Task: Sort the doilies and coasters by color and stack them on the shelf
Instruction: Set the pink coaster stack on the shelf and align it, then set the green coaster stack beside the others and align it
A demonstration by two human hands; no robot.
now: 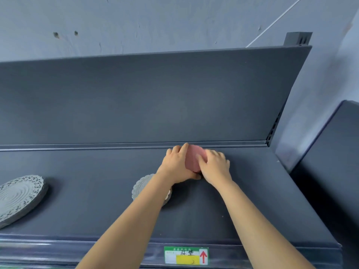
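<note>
Our left grip (178, 164) and right grip (214, 165) both curl round the pink coasters (192, 158), held between them on the shelf (97, 191); a white doily (140, 186) lies just behind the left grip.

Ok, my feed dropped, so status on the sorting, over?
Left grip and right grip both holding pink coaster stack, at back of shelf. Small white doily stack partly hidden beneath left forearm. Large doily stack far left. Nothing blocking.
</note>
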